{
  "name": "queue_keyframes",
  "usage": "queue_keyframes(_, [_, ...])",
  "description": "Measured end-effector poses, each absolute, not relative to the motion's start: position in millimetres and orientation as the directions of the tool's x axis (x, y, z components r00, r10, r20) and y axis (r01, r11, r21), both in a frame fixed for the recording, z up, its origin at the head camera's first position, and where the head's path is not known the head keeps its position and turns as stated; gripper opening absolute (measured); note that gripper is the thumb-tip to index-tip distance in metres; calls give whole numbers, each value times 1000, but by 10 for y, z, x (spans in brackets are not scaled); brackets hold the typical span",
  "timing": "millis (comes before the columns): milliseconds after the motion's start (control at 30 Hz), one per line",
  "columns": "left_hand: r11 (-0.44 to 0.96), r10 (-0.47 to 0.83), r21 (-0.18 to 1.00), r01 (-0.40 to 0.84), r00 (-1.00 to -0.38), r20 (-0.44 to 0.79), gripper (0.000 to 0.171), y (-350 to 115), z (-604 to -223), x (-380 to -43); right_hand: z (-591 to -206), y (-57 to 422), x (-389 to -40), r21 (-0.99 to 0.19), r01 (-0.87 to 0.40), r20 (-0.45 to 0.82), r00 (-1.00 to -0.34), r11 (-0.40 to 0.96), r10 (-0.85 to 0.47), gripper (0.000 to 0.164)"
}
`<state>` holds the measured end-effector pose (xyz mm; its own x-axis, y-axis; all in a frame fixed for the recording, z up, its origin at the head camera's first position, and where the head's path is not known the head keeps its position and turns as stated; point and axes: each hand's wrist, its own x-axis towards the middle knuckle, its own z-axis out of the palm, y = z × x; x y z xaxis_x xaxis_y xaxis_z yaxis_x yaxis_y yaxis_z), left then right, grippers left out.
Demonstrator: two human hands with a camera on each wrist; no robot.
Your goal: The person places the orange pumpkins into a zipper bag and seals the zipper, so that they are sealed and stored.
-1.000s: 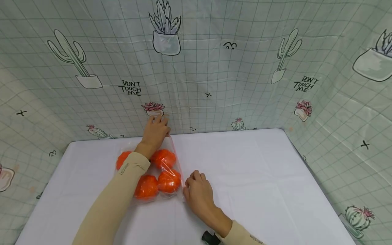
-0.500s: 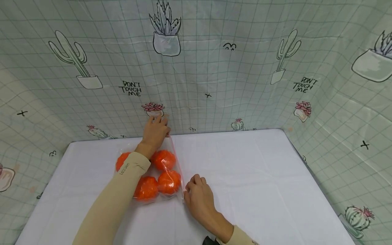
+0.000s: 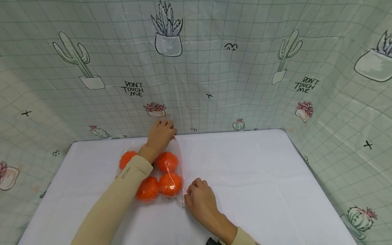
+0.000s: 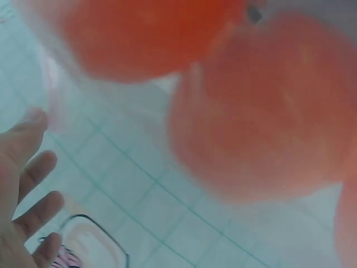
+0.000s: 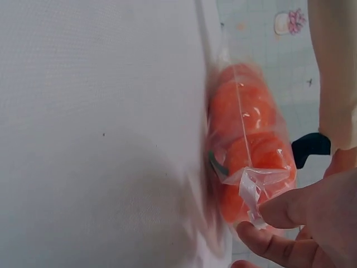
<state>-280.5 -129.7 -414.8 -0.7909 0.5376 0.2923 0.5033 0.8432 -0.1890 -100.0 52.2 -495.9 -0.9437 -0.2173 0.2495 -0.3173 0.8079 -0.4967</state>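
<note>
A clear zip bag [image 3: 183, 170] with a pink zip edge lies on the left half of the table, holding several orange, lobed, pumpkin-like pieces [image 3: 170, 184]. My left hand [image 3: 160, 134] holds the far end of the zip edge; in the left wrist view its thumb [image 4: 30, 125] meets the pink strip. At the near end, my right hand [image 3: 200, 197] pinches the bag's corner between thumb and forefinger, plain in the right wrist view beside the whitish zip end [image 5: 251, 195]. The left forearm hides part of the bag. Whether the zip is sealed, I cannot tell.
A white cloth covers the table [image 3: 245, 177]. Behind it and along the sides hangs a grid-patterned curtain [image 3: 208, 68] with printed cacti. A black strap [image 3: 212, 241] shows at the right wrist.
Both hands stay at the two ends of the zip edge. The left hand has shifted slightly right with the bag's far corner; the right hand has come slightly nearer.
</note>
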Motion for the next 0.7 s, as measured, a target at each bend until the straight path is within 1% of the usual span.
queue_keyframes(133, [839, 540, -111, 533, -790, 292, 10, -1250, -4092, -2681, -4965, 540, -1013, -491, -319, 229, -945, 811, -234, 16])
queue_keyframes(300, [836, 537, -49, 546, -797, 275, 12, -1258, -4046, -2461, -4972, 571, -1036, -495, -320, 202, -947, 808, -252, 14])
queue_keyframes(533, [854, 476, 72, 515, -831, 289, 13, -1390, -4082, -2141, -4959, 674, -1029, -506, -322, 163, -947, 800, -278, 12])
queue_keyframes(700, [851, 421, 199, 486, -857, 297, 15, -1564, -4116, -1922, -4928, 827, -1070, -516, -299, 154, -954, 803, -257, 10])
